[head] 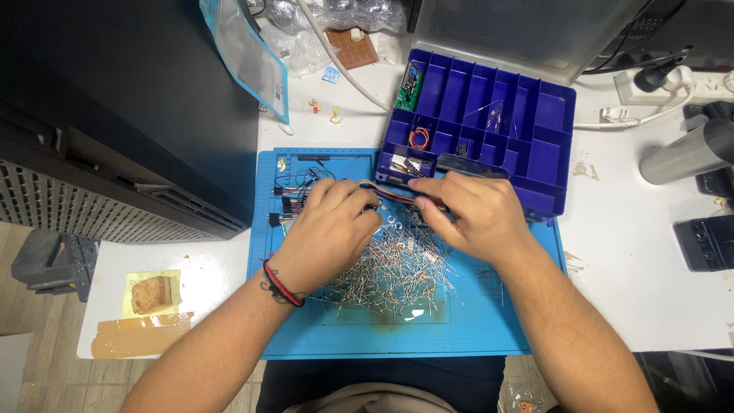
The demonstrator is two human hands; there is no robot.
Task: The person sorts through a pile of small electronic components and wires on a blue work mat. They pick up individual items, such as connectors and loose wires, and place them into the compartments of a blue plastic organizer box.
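My left hand (330, 229) and my right hand (468, 213) meet over a blue work mat (474, 329), above a heap of several thin metal-legged components (394, 275). Both hands pinch a bundle of coloured jumper wires (394, 194) that runs between them. The fingers of each hand are curled closed on the wires. A red and black cord sits on my left wrist. More jumper wires (294, 195) lie on the mat just left of my left hand.
A dark blue compartment organiser box (550, 115) stands open behind the mat, holding small parts and a green circuit board (410, 84). A power strip (673, 84) and a grey cylinder (688, 153) are at right. A black cabinet (122, 115) rises at left.
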